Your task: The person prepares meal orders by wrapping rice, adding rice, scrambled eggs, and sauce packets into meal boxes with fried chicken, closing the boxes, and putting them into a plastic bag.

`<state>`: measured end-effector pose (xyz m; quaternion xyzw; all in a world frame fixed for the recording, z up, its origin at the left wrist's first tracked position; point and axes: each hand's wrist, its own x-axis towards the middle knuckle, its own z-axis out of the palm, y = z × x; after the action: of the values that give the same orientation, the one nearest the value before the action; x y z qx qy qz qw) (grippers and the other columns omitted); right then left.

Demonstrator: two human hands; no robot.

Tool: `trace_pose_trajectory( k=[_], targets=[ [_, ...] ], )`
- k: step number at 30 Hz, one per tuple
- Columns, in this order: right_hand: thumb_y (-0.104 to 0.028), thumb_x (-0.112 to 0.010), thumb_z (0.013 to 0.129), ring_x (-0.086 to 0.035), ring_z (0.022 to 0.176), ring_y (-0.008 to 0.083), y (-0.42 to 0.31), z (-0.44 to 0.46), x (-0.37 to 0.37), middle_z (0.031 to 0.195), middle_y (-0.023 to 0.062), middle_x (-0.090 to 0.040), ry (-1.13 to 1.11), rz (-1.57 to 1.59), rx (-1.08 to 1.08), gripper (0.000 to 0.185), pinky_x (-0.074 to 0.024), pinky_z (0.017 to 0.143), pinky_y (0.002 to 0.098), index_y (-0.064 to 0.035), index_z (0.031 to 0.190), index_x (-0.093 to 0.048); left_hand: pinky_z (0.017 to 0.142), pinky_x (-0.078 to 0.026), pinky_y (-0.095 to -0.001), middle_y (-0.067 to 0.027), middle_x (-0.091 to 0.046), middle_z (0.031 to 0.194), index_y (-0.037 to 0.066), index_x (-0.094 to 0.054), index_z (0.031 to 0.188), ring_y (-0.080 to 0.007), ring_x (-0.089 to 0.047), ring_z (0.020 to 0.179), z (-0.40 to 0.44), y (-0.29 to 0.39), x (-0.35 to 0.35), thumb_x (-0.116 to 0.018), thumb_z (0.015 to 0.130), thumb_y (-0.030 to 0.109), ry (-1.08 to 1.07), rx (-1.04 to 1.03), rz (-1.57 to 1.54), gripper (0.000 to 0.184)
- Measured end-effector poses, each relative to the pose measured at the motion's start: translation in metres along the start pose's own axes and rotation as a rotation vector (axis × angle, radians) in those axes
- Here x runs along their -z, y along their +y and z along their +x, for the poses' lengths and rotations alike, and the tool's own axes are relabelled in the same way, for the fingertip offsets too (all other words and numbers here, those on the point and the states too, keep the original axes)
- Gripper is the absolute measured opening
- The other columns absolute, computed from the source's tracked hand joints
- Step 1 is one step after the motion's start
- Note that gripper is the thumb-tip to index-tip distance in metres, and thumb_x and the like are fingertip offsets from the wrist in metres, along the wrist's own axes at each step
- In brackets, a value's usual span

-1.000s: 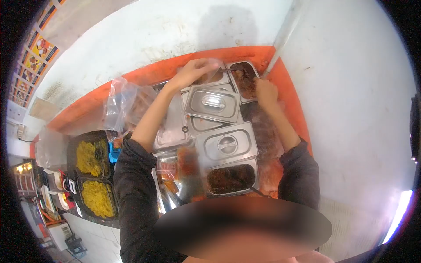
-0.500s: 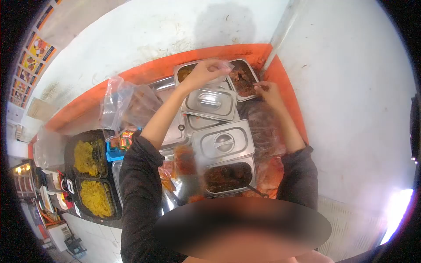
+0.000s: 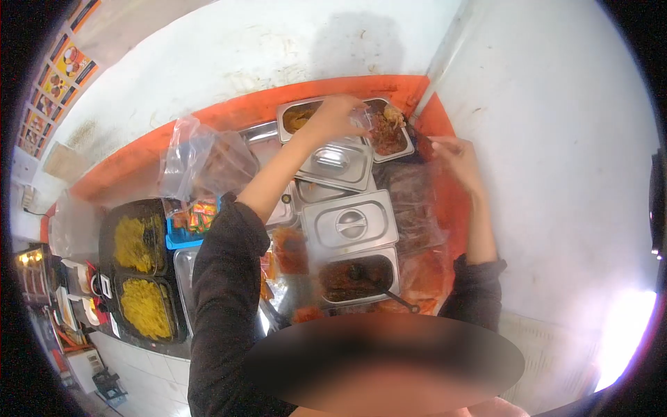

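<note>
My left hand reaches over the far steel pans, fingers closed on a clear plastic bag. Between thumb and fingers, my right hand grips the dark handle of a serving spoon. Its far end reaches into a pan of reddish-brown shredded food, and a lump of food shows raised near the pan's back edge. Left of that pan, partly behind my left hand, is a pan with yellowish food. A steel lid lies below my left wrist.
Nearer me are another steel lid and a pan of dark sauce with a ladle. Plastic bags hang at left, beside a blue tray of packets and black containers of yellow food. White walls meet at the right corner.
My right hand has drawn back to the right with the spoon, and a lump of food now rises at the pan. My left hand has shifted slightly, still with the bag.
</note>
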<state>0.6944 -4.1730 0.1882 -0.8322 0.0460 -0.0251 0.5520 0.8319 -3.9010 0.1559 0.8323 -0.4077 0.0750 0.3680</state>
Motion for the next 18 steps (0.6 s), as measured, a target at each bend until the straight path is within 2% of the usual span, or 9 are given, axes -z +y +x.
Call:
trace_pose_trajectory(
  k=[3, 8, 11, 14, 18],
  targets=[
    [-0.013, -0.061, 0.086, -0.057, 0.071, 0.0088, -0.011, 0.003, 0.007, 0.078, 0.0030, -0.065, -0.085, -0.017, -0.074, 0.020, -0.0457, 0.067, 0.0236, 0.0004, 0.100, -0.067, 0.081, -0.047, -0.0379, -0.0172, -0.064, 0.096, 0.001, -0.063, 0.104, -0.0302, -0.060, 0.091, 0.003, 0.002, -0.002, -0.078, 0.060, 0.031, -0.045, -0.063, 0.112, 0.056],
    [-0.012, -0.061, 0.084, -0.057, 0.067, 0.0090, -0.018, 0.013, 0.003, 0.074, 0.0040, -0.065, -0.188, -0.159, 0.137, 0.019, -0.0467, 0.066, 0.0241, 0.0011, 0.097, -0.067, 0.093, -0.037, -0.0424, -0.0142, -0.062, 0.104, 0.005, -0.062, 0.109, -0.0290, -0.054, 0.104, 0.003, 0.004, -0.002, -0.077, 0.059, 0.031, -0.140, -0.020, 0.193, 0.059],
    [-0.010, -0.060, 0.084, -0.058, 0.067, 0.0097, -0.023, 0.025, 0.006, 0.074, 0.0052, -0.065, -0.244, -0.244, 0.079, 0.018, -0.0470, 0.066, 0.0246, 0.0025, 0.095, -0.067, 0.096, -0.035, -0.0437, -0.0125, -0.061, 0.109, 0.006, -0.061, 0.111, -0.0284, -0.052, 0.108, 0.006, 0.006, 0.002, -0.077, 0.058, 0.030, -0.216, -0.061, 0.177, 0.060],
    [-0.008, -0.060, 0.084, -0.059, 0.069, 0.0102, -0.022, 0.042, 0.011, 0.073, 0.0057, -0.065, -0.359, -0.259, 0.155, 0.017, -0.0473, 0.066, 0.0251, 0.0035, 0.095, -0.067, 0.096, -0.036, -0.0420, -0.0120, -0.061, 0.109, 0.007, -0.062, 0.111, -0.0292, -0.053, 0.106, 0.008, 0.009, 0.006, -0.077, 0.058, 0.028, -0.283, -0.108, 0.178, 0.059],
    [-0.008, -0.061, 0.082, -0.061, 0.068, 0.0134, -0.034, 0.057, 0.006, 0.071, 0.0080, -0.065, -0.345, -0.355, 0.230, 0.015, -0.0482, 0.065, 0.0271, 0.0017, 0.092, -0.067, 0.097, -0.036, -0.0409, -0.0125, -0.061, 0.107, 0.006, -0.063, 0.108, -0.0316, -0.052, 0.104, 0.006, 0.011, 0.002, -0.076, 0.058, 0.028, -0.300, -0.095, 0.187, 0.056]
  ],
)
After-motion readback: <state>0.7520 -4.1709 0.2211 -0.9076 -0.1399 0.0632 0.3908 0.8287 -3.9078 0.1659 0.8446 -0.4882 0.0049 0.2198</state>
